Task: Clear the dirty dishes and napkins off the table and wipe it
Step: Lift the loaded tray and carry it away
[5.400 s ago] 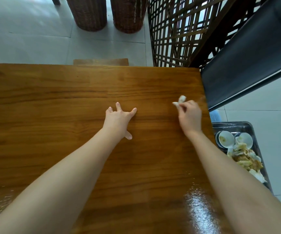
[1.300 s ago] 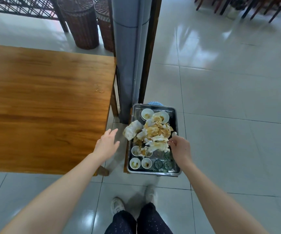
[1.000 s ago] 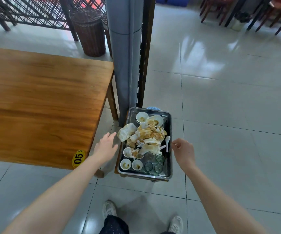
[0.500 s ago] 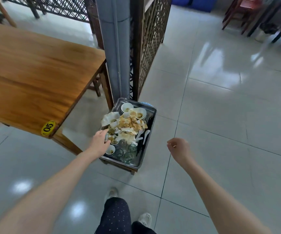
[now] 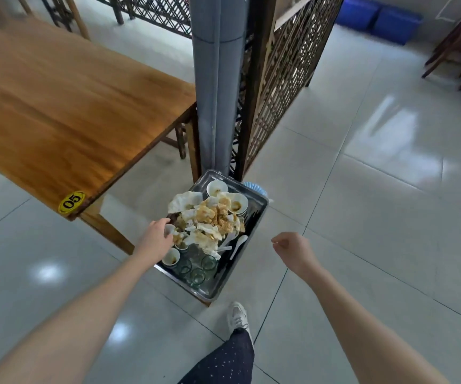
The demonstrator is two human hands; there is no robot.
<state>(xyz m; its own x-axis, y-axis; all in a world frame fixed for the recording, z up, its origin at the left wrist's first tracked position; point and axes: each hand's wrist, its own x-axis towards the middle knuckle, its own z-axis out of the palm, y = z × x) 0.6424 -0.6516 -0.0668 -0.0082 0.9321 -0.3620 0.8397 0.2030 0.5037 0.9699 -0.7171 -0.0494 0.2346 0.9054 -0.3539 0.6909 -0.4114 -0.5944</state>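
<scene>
Reaching the left hand (image 5: 158, 236) to the left rim of the tray (image 5: 262, 201), probably to lift it; could not tell its grip. Held the right hand (image 5: 293, 249) loosely curled, empty, nearby.

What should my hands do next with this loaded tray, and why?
Probably bring the right hand over to the right rim of the tray. The left hand is at the left rim, while the right hand hangs beside the tray holding nothing. The tray is heaped with napkins and bowls, so lifting it likely needs both hands.
</scene>
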